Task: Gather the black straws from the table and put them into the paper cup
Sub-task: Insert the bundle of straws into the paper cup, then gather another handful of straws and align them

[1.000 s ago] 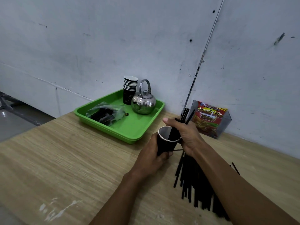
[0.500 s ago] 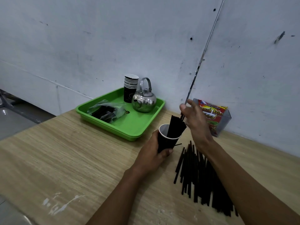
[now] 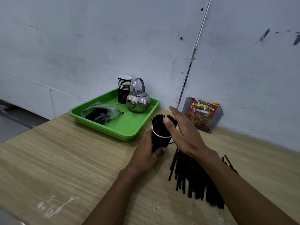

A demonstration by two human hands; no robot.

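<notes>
A black paper cup (image 3: 159,141) with a white rim stands on the wooden table, and my left hand (image 3: 146,153) grips it from the left side. A bunch of black straws (image 3: 158,123) stands in the cup, fanned out at the top. My right hand (image 3: 181,132) is flat with straight fingers, just right of the bunch, its thumb against the straws' tops. A heap of loose black straws (image 3: 190,179) lies on the table under my right forearm, partly hidden by it. Two or three stray straws (image 3: 229,164) lie to the right of the arm.
A green tray (image 3: 128,127) at the back holds a stack of paper cups (image 3: 124,89), a steel kettle (image 3: 138,100) and a plastic bag of dark items (image 3: 101,112). A clear holder with a snack packet (image 3: 202,114) stands against the wall. White paint marks (image 3: 53,207) show near the table's front edge.
My right hand has let go of the bunch of straws, which now stands in the cup, and has opened flat beside it. My left hand still holds the cup.
</notes>
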